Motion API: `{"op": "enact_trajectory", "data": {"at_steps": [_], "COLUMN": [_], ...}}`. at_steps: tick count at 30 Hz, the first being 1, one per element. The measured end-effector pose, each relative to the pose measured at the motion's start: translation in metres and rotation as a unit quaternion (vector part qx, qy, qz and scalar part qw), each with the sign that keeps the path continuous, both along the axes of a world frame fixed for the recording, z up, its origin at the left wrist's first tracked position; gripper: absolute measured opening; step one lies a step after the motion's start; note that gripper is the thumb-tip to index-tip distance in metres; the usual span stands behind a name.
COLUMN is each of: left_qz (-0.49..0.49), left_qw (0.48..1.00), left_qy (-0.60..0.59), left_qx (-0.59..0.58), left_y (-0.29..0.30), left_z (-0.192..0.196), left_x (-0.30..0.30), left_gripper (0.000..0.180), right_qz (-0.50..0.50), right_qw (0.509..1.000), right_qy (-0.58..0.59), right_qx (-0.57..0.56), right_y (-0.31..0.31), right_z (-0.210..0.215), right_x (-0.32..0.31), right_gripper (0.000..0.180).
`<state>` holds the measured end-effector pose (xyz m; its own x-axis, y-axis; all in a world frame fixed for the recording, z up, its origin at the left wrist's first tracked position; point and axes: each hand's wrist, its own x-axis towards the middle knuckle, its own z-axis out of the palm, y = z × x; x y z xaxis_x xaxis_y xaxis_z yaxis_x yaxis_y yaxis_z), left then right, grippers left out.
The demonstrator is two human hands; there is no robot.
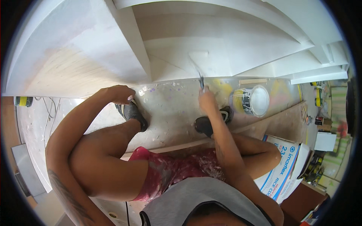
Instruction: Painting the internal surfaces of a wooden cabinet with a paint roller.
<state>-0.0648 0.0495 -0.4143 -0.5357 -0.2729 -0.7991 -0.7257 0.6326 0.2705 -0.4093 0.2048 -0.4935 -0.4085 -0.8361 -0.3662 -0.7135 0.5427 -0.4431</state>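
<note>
My right hand (207, 101) is closed around the dark handle of a small paint roller (201, 81). Its thin frame reaches forward, and the pale roller head touches or lies very near the bottom panel inside a white-painted cabinet (181, 45). My left hand (120, 94) hangs in front of the cabinet's side panel (75, 67), fingers curled in, with no object visible in it. That side panel shows bare wood through patchy white paint. Right of my right hand stands a paint-smeared tub (259, 101), white on top.
Paint spots mark the floor sheet (169, 109) between my feet. A wooden board (271, 124) and a white-and-blue carton (283, 165) lie at my right. Cables (49, 113) and a dark can with a yellow band (23, 101) are at the far left.
</note>
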Motion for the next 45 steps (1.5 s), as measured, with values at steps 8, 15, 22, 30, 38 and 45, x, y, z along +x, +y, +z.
{"op": "enact_trajectory", "data": {"at_steps": [8, 15, 22, 30, 38, 45], "left_qz": [0.04, 0.057, 0.04, -0.107, -0.099, -0.032], "left_qw": [0.984, 0.983, 0.993, 0.992, 0.994, 0.997], "left_qy": [0.126, 0.138, 0.093, -0.068, -0.046, 0.001], "left_qx": [0.122, 0.11, 0.06, 0.021, 0.0, 0.067], "left_y": [0.008, 0.017, 0.015, 0.02, 0.014, 0.017], "left_z": [-0.025, -0.029, -0.033, -0.023, -0.03, -0.039], "left_x": [0.007, 0.018, 0.029, 0.015, 0.028, 0.038], "left_gripper": [0.024, 0.023, 0.027, 0.032, 0.035, 0.035], "right_qz": [-0.062, -0.03, -0.008, -0.026, -0.02, -0.06], "right_qw": [0.985, 0.993, 0.999, 0.998, 0.999, 0.997], "right_qy": [-0.159, -0.112, 0.028, 0.024, 0.048, -0.055], "right_qx": [-0.004, -0.014, 0.02, 0.044, 0.0, -0.008], "right_y": [-0.253, -0.28, -0.053, 0.127, 0.011, -0.215], "right_z": [-0.01, -0.014, -0.022, 0.049, 0.004, -0.015], "right_x": [-0.048, -0.072, -0.03, 0.004, -0.052, -0.09], "right_gripper": [0.03, 0.033, 0.041, 0.029, 0.038, 0.035]}}
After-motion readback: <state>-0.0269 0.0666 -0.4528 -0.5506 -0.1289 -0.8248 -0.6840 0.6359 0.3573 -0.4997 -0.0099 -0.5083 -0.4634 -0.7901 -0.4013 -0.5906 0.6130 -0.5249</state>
